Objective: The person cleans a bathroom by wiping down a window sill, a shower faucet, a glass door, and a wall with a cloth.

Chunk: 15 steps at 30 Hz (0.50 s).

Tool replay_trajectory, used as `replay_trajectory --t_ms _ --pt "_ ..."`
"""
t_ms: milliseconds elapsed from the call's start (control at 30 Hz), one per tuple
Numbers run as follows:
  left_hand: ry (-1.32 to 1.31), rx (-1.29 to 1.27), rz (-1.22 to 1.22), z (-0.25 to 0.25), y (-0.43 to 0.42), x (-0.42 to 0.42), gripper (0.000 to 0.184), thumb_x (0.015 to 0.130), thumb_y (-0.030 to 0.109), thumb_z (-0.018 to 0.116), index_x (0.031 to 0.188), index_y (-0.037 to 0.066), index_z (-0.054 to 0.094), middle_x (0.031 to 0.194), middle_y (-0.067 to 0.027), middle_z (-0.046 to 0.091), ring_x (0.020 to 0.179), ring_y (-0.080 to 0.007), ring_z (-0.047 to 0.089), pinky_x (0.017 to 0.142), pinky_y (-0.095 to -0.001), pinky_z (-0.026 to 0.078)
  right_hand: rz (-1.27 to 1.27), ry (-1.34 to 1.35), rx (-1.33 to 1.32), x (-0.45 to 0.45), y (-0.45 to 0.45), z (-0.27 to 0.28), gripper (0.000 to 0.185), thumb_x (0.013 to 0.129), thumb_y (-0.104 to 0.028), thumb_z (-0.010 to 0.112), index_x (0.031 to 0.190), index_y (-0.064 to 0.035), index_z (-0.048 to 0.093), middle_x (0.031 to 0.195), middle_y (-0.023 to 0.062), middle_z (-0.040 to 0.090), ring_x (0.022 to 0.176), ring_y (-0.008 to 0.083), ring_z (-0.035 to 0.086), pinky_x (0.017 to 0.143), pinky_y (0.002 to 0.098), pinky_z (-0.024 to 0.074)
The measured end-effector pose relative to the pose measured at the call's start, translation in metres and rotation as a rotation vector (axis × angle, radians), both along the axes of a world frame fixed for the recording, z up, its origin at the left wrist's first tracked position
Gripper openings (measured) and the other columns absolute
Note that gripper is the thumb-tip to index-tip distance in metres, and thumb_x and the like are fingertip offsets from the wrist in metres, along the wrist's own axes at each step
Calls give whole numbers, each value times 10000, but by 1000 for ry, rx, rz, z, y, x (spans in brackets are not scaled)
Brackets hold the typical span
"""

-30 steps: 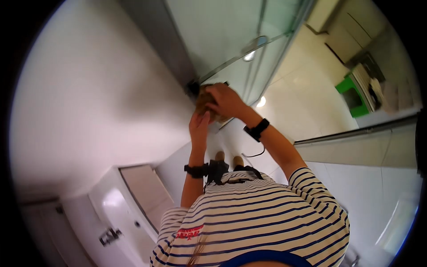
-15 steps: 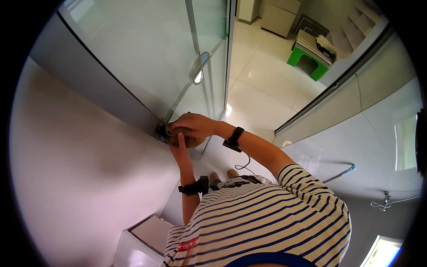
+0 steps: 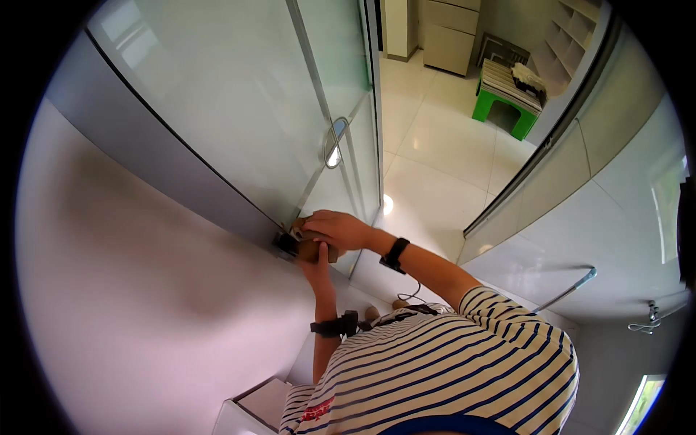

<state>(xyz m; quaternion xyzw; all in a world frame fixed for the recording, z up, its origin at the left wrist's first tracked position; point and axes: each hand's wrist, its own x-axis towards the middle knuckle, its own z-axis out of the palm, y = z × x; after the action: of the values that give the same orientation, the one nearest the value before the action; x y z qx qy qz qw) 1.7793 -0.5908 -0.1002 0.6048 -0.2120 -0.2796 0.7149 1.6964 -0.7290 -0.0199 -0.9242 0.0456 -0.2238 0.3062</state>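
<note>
Both hands are together at a brown object, too small to identify, beside a black fitting on the grey frame of a glass door. My left hand grips the object from below, its thumb pointing up along it. Across the top lies my right hand, fingers curled over the object. An oval handle is on the glass beyond my hands. Black bands circle both wrists.
A green stool with things on top stands beyond the doorway, near a drawer cabinet. A pale wall runs along the left. To the right are a rod and a wall tap.
The view has swung, bringing the door and stool further into sight. Both hands remain on the brown object beside the door frame, with the right hand's fingers slightly shifted.
</note>
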Motion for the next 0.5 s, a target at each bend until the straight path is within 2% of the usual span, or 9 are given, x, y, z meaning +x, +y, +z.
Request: replay_trajectory --t_ms 33,133,167,200,267,333,400,467,500 --pt "-19 -32 -5 -4 -2 0 697 933 259 729 1435 -12 329 1412 -111 460 1264 -196 480 1069 -332 402 -50 -101 -65 2 5 -12 314 971 -219 585 1271 -128 571 1272 121 608 1213 337 550 1015 404 475" --pt "-68 -55 -88 7 -2 3 686 943 253 711 1431 -18 311 1406 -133 453 1279 -212 467 1072 -341 399 -150 -206 -60 8 13 -39 326 973 -202 579 1289 -124 557 1366 142 555 1268 352 523 1081 412 438" --pt "-66 -32 -53 9 -1 -2 662 947 243 703 1422 -15 322 1401 -135 453 1270 -214 471 1067 -340 398 -208 -148 5 2 21 -28 335 984 -191 559 1312 -125 540 1441 145 505 1287 361 512 1110 421 412" --pt "-64 -9 -19 10 -1 -6 637 950 233 694 1414 -13 332 1396 -138 453 1262 -216 476 1063 -339 398 -212 -150 2 1 23 -30 335 984 -191 559 1312 -125 540 1441 145 505 1287 361 512 1110 421 412" --pt "-82 34 -4 15 0 -13 602 957 213 679 1402 -14 344 1374 -135 472 1245 -213 486 1054 -340 400 -329 -105 160 2 24 -33 335 994 -189 540 1324 -131 533 1501 148 441 1321 363 481 1117 413 403" --pt "-100 79 2 8 -3 -20 566 964 193 664 1391 -15 356 1352 -133 491 1229 -210 496 1045 -341 403 -393 -187 215 1 23 -38 336 996 -201 539 1324 -130 529 1454 158 492 1279 376 517 1081 418 433" --pt "5 65 16 -13 -7 -27 429 945 232 674 1247 -41 540 1232 -134 590 1084 -237 578 971 -359 448 -459 -270 272 -1 18 -40 337 999 -213 537 1325 -129 525 1407 168 543 1236 389 553 1044 424 463" --pt "-31 99 -114 -24 -3 -34 407 970 238 639 1250 -41 548 1224 -127 597 1083 -228 574 969 -357 443 -714 -96 724 -12 7 -42 361 1006 -274 532 1339 -135 522 1207 185 666 1081 414 637 932 448 521" --pt "-63 131 -232 -27 -3 -36 389 994 245 603 1254 -41 557 1215 -119 605 1081 -220 570 968 -356 439 -739 -108 723 -19 2 -53 361 1006 -274 532 1339 -135 522 1207 185 666 1081 414 637 932 448 521"
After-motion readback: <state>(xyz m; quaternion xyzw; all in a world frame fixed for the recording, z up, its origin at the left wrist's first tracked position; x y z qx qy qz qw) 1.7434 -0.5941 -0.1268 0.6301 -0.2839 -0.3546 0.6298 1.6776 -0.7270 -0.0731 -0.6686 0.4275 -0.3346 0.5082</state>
